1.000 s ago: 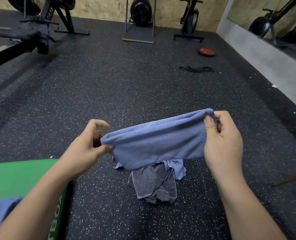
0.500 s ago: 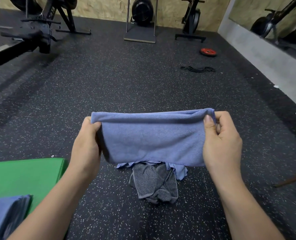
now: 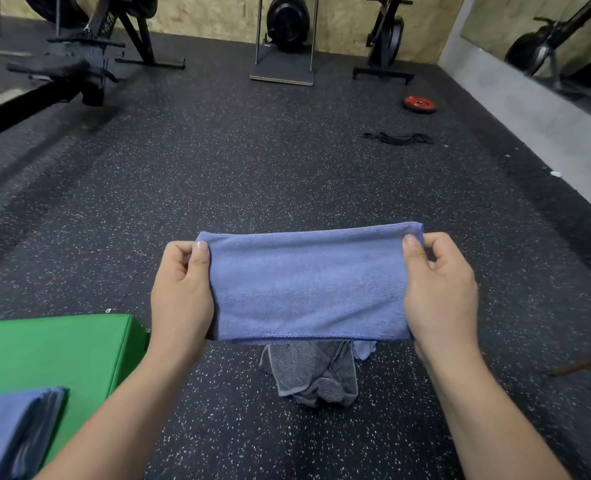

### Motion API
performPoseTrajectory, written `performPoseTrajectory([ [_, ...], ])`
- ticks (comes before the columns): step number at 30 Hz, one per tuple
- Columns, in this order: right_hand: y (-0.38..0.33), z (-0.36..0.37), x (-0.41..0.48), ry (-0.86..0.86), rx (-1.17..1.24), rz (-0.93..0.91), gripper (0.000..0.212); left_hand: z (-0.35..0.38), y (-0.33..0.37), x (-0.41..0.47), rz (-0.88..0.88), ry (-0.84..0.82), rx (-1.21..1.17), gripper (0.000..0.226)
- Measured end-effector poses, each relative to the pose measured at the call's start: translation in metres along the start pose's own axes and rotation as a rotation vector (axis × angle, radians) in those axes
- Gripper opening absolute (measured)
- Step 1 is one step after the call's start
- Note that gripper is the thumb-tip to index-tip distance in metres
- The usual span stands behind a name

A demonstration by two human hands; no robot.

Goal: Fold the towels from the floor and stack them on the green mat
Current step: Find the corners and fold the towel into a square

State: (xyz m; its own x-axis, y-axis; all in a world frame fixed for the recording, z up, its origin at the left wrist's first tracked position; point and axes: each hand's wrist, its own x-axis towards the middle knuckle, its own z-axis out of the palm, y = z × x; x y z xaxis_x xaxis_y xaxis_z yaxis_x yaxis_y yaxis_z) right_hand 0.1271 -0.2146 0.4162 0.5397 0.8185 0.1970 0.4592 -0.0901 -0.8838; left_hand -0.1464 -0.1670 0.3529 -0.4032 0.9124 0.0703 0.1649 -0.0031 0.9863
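Observation:
A folded blue towel (image 3: pixel 308 285) hangs stretched flat between my hands above the floor. My left hand (image 3: pixel 181 292) pinches its left end, thumb on top. My right hand (image 3: pixel 439 289) pinches its right end the same way. Below it on the floor lies a crumpled grey striped towel (image 3: pixel 313 372), with a bit of pale blue cloth (image 3: pixel 363 349) showing beside it. The green mat (image 3: pixel 55 351) lies at the lower left. A stack of folded blue towels (image 3: pixel 10 431) sits on its near part.
Dark speckled rubber floor all around. A red weight plate (image 3: pixel 419 103) and a black band (image 3: pixel 396 137) lie far right. Gym machines stand along the back wall and at the far left. A brown stick (image 3: pixel 585 363) lies at the right edge.
My left hand moved from a loose hold at the towel's lower corner to pinching its top left end. The towel is now pulled level and flat between both hands.

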Motion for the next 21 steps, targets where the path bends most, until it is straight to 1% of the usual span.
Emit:
performPoseTrajectory([
  [5,0.003,0.004,-0.003,-0.037,-0.064,0.003,0.031,0.006,-0.002,-0.010,-0.047,-0.021,0.101,0.012],
  [8,0.002,0.012,-0.012,-0.084,-0.087,0.000,0.029,0.015,0.003,-0.024,-0.060,-0.089,0.108,0.009],
  [14,-0.003,0.035,-0.040,-0.250,-0.144,-0.005,0.031,0.032,0.018,-0.059,-0.036,-0.233,0.089,0.003],
  [17,-0.002,0.044,-0.050,-0.303,-0.161,-0.029,0.030,0.036,0.024,-0.068,-0.026,-0.270,0.098,0.003],
  [21,-0.007,0.048,-0.055,-0.353,-0.128,-0.017,0.028,0.039,0.031,-0.076,0.038,-0.305,0.109,0.009],
])
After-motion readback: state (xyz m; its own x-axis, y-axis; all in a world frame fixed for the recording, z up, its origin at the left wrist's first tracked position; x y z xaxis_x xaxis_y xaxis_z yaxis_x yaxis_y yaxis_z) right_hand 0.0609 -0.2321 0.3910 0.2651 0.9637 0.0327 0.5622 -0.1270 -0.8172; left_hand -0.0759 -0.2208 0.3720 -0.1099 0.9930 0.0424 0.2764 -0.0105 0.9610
